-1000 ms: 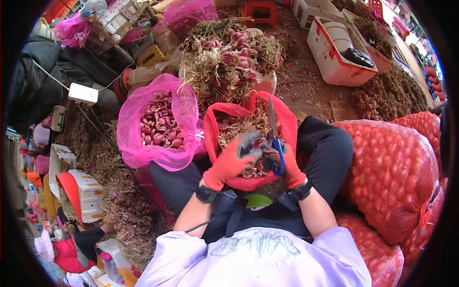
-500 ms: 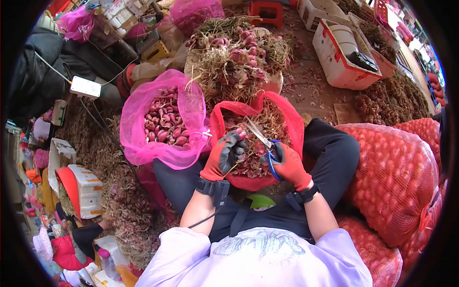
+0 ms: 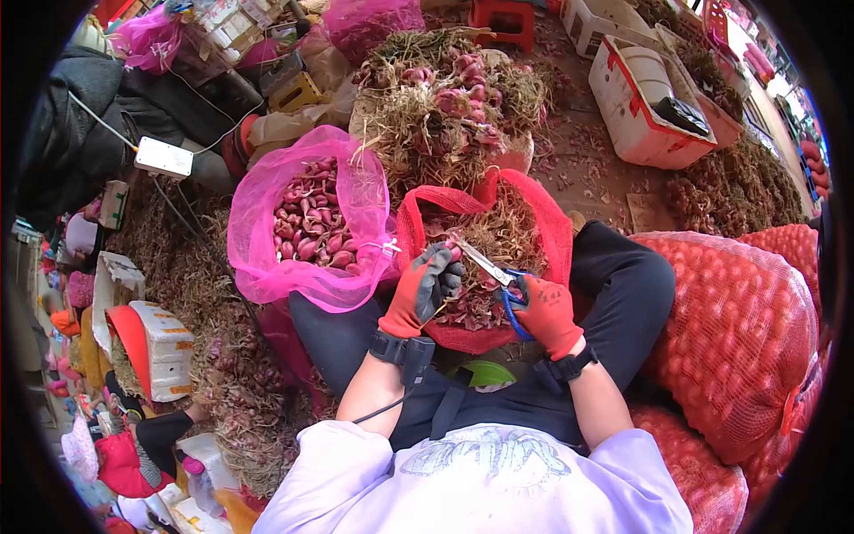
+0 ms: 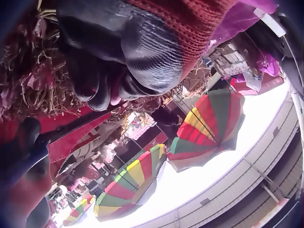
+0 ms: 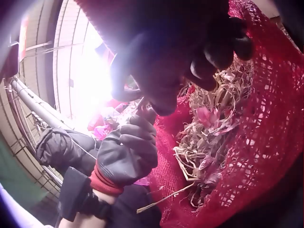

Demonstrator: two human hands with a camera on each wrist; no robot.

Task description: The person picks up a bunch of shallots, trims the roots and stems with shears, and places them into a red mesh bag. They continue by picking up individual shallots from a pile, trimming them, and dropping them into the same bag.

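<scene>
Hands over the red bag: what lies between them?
In the head view, the scissors span from the right hand to the left hand, over trimmings in the red bag.

The head view is evenly lit by soft daylight, with colours strong and shadows faint around the red mesh bag [image 3: 485, 258]. Its fisheye lens bends everything toward a black circular border, and detail smears near that rim. In the left wrist view the sky beyond the striped umbrella [image 4: 213, 126] is blown out white, while the glove close to the lens is dark and blurred. The right wrist view has a hard glare patch left of the red mesh bag [image 5: 266, 118], leaving the near glove in silhouette.
</scene>
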